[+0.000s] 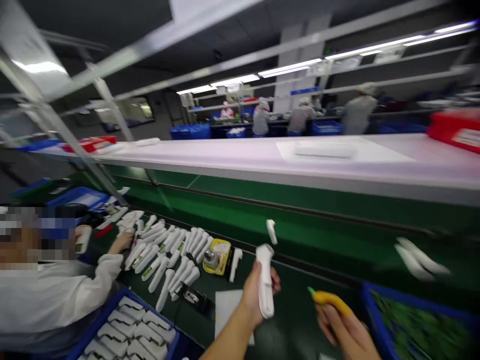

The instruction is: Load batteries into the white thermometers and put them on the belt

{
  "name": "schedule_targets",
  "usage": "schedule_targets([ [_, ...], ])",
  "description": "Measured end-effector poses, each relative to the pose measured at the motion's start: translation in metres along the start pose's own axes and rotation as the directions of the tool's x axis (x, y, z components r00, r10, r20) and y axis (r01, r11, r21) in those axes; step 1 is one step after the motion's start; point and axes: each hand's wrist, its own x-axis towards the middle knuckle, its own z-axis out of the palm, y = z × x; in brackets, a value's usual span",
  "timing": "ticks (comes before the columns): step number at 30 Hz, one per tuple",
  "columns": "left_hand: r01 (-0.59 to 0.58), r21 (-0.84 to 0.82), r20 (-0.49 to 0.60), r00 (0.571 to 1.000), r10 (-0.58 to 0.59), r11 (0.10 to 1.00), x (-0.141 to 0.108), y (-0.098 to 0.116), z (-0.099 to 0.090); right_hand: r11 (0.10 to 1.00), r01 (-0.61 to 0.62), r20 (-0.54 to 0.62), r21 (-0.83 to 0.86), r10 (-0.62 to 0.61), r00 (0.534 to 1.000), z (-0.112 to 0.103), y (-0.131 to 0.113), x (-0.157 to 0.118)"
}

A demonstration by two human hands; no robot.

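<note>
A white plastic handheld casing (265, 282) stands nearly upright in my left hand (255, 290), whose fingers wrap round it above the dark green work surface. To the right, my right hand (343, 327) holds a curved yellow tool (332, 300) with a green tip pointing left. The tool and the casing are apart. Below my left forearm lies a white sheet (227, 310). Beyond the casing is a small white part (271, 231). Left of my left hand are another white part (236, 264) and a yellow tray (217, 256) with a metal-topped container in it.
Many white casings (165, 250) cover the bench at left, near a black device (193, 297). A co-worker's sleeve (90, 285) reaches in there. Blue bins stand at lower left (174, 345) and right (369, 300). A white shelf (225, 157) spans the front. Blurred white parts (420, 259) are at right.
</note>
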Motion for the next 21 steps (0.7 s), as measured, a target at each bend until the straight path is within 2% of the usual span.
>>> schedule_targets([
  [2,-0.014,-0.061,0.044,0.999,0.017,0.998,-0.016,0.015,0.019,0.996,0.07,0.104,0.047,-0.075,0.992,0.014,-0.006,-0.019],
  [3,-0.014,-0.078,0.063,0.998,0.019,0.997,-0.022,0.021,0.026,0.986,0.163,0.156,0.028,-0.166,0.974,0.022,-0.011,-0.025],
  [6,0.0,-0.1,0.128,0.992,0.013,0.995,-0.038,0.033,0.037,0.88,0.469,0.348,-0.072,-0.418,0.839,0.044,-0.024,-0.037],
  [7,-0.005,-0.092,0.155,0.988,0.02,0.996,-0.043,0.035,0.038,0.848,0.521,0.389,-0.1,-0.449,0.804,0.049,-0.028,-0.041],
  [8,-0.019,-0.075,0.185,0.982,0.032,0.997,-0.047,0.037,0.039,0.837,0.533,0.406,-0.124,-0.447,0.797,0.054,-0.031,-0.044],
  [10,-0.051,-0.014,0.242,0.969,0.053,0.999,-0.054,0.038,0.04,0.885,0.442,0.366,-0.144,-0.368,0.855,0.06,-0.033,-0.048],
  [12,-0.08,0.057,0.302,0.951,0.059,0.995,-0.059,0.038,0.04,0.968,0.242,0.303,-0.065,-0.212,0.929,0.064,-0.033,-0.048],
  [13,-0.1,0.086,0.325,0.943,0.067,0.991,-0.061,0.037,0.04,0.992,0.129,0.3,0.006,-0.125,0.946,0.066,-0.033,-0.047],
  [15,-0.143,0.127,0.353,0.931,0.09,0.982,-0.064,0.035,0.04,0.99,-0.045,0.338,0.135,-0.003,0.941,0.066,-0.033,-0.043],
  [17,-0.158,0.124,0.355,0.929,0.105,0.98,-0.065,0.033,0.04,0.973,-0.097,0.37,0.209,0.013,0.929,0.063,-0.035,-0.039],
  [21,-0.056,0.033,0.304,0.952,0.043,0.998,-0.065,0.033,0.041,0.963,-0.012,0.35,0.269,-0.086,0.933,0.049,-0.046,-0.04],
])
